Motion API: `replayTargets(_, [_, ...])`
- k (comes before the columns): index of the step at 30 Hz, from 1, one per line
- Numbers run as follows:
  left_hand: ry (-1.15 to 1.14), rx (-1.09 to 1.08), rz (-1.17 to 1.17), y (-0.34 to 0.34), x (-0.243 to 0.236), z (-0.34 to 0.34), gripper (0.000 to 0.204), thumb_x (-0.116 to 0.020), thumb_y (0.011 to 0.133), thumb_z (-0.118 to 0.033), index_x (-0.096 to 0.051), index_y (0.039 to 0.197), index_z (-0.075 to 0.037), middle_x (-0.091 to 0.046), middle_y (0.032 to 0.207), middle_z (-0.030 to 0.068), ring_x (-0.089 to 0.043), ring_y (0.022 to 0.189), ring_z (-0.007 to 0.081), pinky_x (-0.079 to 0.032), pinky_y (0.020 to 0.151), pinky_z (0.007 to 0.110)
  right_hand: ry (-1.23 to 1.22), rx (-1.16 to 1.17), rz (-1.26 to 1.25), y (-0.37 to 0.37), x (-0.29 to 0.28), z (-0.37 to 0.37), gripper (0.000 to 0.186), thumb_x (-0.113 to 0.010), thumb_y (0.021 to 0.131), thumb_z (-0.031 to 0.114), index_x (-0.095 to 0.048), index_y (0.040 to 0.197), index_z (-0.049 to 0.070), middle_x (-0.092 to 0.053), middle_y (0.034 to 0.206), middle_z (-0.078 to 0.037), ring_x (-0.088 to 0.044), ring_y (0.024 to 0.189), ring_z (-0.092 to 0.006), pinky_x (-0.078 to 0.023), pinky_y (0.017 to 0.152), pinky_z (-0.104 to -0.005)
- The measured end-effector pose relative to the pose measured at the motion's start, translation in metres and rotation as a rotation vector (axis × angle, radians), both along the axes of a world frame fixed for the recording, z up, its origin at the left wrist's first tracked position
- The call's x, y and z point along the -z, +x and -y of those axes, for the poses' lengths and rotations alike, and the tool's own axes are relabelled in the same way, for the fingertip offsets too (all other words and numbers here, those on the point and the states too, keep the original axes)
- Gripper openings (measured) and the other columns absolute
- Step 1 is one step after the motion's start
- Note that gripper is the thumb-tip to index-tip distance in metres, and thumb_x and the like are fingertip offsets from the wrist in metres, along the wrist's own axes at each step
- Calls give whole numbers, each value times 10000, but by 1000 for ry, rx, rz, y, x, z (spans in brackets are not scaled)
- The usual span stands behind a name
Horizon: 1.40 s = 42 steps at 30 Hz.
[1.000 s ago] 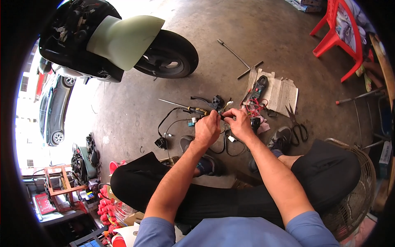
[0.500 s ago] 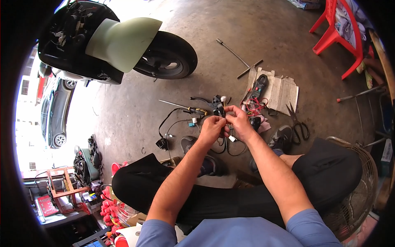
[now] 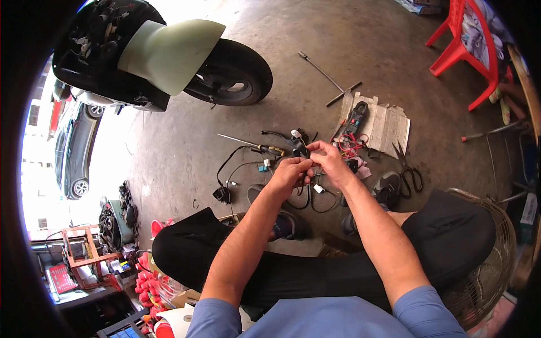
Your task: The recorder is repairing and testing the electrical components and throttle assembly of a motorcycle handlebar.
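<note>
My left hand [image 3: 292, 172] and my right hand [image 3: 328, 160] meet above the floor, fingers closed on a thin dark wire of a harness, partly hidden by them. A small white connector [image 3: 295, 133] stands just above, by a black switch unit [image 3: 298, 147]. A yellow-and-black screwdriver [image 3: 275, 151] lies to the left, near white and teal connectors [image 3: 264, 168] and a black part [image 3: 220, 195]. A clamp meter [image 3: 356, 121] with red leads rests on cardboard [image 3: 393, 121] to the right, and black scissors [image 3: 410, 174] lie beside my right foot.
A motorbike front with pale green mudguard [image 3: 169, 53] and wheel stands front left. A T-handled tool [image 3: 324, 74] lies on the floor. A red plastic chair [image 3: 462, 53] holds cloth at right. A wire fan guard [image 3: 479, 265] is by my right knee; cluttered parts [image 3: 115, 225] are at left.
Both hands have shifted slightly, my left hand lower and my right hand's fingers a little higher. The white connector now shows above the fingertips, tilted differently than half a second ago.
</note>
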<state>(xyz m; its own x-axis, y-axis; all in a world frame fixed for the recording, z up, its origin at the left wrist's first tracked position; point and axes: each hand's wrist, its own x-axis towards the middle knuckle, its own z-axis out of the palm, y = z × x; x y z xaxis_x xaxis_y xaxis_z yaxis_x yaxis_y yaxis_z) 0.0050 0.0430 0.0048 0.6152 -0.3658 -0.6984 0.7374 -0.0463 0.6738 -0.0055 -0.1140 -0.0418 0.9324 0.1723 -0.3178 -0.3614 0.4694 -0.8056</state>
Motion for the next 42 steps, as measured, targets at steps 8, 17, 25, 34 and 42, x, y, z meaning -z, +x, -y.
replayTargets(8, [180,47,208,0,3,7,184,-650,880,-212,-650,848,-30,-613,670,19,-553,539,92,-425,494,215,88,-92,27,2,-8,1,252,-527,881,140,-606,1067,-10,-633,899,-56,-596,751,-130,-486,636,-276])
replayTargets(17, [467,96,643,-1,21,-1,181,-569,866,-163,-679,868,-19,-658,662,79,-647,586,147,-499,529,321,303,77,2,4,-25,-9,171,-605,915,235,-584,973,75,-593,915,-21,-562,880,-128,-440,811,-285])
replayTargets(25, [680,112,771,-8,14,-5,247,-543,843,-213,-599,1009,-39,-648,879,228,-620,887,414,-489,756,485,3,40,-21,-1,-19,-4,284,-618,799,26,-572,1077,61,-558,972,0,-539,914,-105,-430,829,-262])
replayTargets(34, [737,126,809,-11,8,-11,237,-536,851,-220,-558,999,-37,-644,858,240,-616,867,430,-483,742,499,-160,-103,-311,-8,2,5,277,-696,793,88,-588,1043,42,-598,871,12,-562,747,-96,-447,654,-250])
replayTargets(42, [736,186,911,0,15,-18,264,-638,823,-285,-579,932,-52,-657,846,189,-631,838,400,-500,709,483,-810,-67,169,-2,-12,-4,185,-753,746,142,-652,846,23,-645,724,-44,-587,702,-95,-482,642,-285])
